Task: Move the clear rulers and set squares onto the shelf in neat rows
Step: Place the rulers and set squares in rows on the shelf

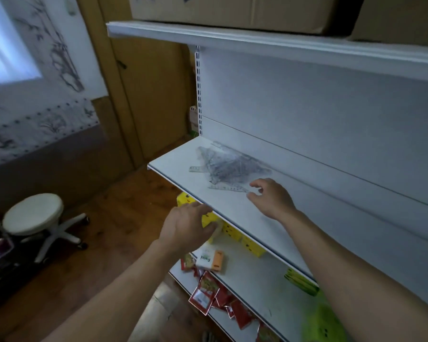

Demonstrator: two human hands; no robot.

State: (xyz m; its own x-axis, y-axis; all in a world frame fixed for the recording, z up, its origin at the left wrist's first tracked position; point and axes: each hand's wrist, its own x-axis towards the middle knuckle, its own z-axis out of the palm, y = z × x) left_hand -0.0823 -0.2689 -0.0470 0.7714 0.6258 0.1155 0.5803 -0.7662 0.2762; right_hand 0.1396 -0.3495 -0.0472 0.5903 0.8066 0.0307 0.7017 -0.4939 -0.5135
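A loose heap of clear set squares and rulers (229, 164) lies on the white middle shelf (235, 211) near its back left. One clear ruler (197, 168) pokes out to the left of the heap, and another clear ruler (229, 188) lies at the heap's front. My right hand (269, 197) hovers over the shelf with its fingers loosely curled at the right end of that front ruler; whether it touches the ruler I cannot tell. My left hand (187, 224) is at the shelf's front edge, fingers relaxed, holding nothing.
The lower shelf (257, 275) holds yellow boxes (251, 245), a white and orange pack (209, 260), red sachets (208, 292) and green packs (300, 281). Cardboard boxes (232, 8) sit on the top shelf. A white stool (32, 213) stands on the wooden floor at left.
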